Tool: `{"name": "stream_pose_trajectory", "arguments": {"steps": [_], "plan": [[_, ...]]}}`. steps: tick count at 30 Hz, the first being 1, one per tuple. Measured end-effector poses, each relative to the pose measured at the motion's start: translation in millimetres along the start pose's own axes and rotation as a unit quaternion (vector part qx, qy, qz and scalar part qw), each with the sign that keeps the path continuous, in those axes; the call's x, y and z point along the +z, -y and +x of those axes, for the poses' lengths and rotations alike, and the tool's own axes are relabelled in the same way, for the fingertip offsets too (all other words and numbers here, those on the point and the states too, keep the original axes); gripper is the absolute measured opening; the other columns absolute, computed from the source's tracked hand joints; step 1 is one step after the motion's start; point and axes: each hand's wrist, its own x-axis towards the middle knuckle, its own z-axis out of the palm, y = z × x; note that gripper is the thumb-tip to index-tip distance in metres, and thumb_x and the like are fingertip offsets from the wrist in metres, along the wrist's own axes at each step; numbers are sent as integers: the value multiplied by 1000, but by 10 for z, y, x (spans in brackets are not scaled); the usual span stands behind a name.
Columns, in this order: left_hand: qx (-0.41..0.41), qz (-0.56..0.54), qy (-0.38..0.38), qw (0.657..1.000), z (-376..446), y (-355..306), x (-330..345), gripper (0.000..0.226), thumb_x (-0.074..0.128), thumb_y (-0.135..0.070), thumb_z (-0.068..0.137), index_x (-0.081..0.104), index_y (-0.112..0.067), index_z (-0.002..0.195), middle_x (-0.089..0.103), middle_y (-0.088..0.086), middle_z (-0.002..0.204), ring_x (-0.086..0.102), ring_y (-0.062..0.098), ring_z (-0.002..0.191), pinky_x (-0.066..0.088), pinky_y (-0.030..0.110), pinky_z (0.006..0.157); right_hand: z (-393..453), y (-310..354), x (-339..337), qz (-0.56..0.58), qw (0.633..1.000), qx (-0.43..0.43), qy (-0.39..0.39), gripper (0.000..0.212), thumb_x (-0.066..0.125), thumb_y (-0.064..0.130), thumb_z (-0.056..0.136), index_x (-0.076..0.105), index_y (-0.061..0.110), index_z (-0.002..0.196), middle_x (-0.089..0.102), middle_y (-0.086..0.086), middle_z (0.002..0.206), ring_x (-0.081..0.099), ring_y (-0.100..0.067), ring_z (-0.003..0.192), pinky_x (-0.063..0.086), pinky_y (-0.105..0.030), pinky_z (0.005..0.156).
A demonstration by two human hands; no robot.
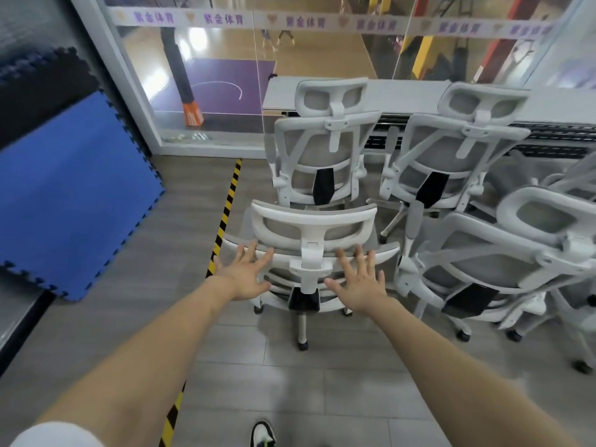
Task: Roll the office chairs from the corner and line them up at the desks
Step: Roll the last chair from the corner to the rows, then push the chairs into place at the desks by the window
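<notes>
While both arms reach, left hand (244,275), right hand (359,283), nearest chair (314,232).

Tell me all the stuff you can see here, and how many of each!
office chairs: at least four, white frames with grey mesh, crowded at centre and right
desk: one, white, behind the chairs by the glass
foam mats: a blue one over black ones, leaning at left
floor tape: one strip, yellow and black, on the grey floor
glass wall: one, with a purple-lettered band, a sports court beyond
shoe: one, white and black, bottom edge
hands: left and right, fingers spread, at the nearest chair's back
</notes>
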Motion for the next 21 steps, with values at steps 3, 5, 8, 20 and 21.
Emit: {"name": "stream_pose_trajectory", "arguments": {"steps": [3,5,8,20,21], "plan": [[5,-1,-3,1000,36,48,-61,85,38,-73,98,-20,-52,156,-35,-4,167,-26,30,155,-4,79,114,50,62,-56,11,1000,6,5,83,27,82,93,-21,55,155,-34,0,167,-37,-32,150,-2,-65,124],[10,-1,-7,1000,61,19,-71,87,37,-76,97,-21,-50,157,-36,-3,166,-28,31,155,-4,80,113,59,71,-95,12,1000,10,-1,82,28,81,94,-19,54,156,-32,0,168,-36,-32,151,0,-65,124],[9,-6,-17,1000,72,-11,-64,85,34,-74,99,-18,-47,160,-34,-1,167,-26,32,155,-3,79,115,28,77,-184,18,1000,11,0,79,32,78,96,-11,54,158,-25,1,170,-29,-30,154,6,-63,125],[97,-46,-421,901,-421,-426,-772,39,39,-47,104,54,-27,134,49,-2,139,52,18,126,46,40,104,-273,483,-996,1,909,-48,-414,20,56,32,100,67,21,113,67,6,109,60,-21,107,50,-41,88],[98,-46,-434,894,-417,-437,-860,39,40,-46,104,54,-27,135,49,0,141,51,19,128,44,40,105,-256,516,-1059,1,906,-53,-420,23,57,32,100,68,19,115,68,5,113,60,-21,109,51,-42,89]]}}
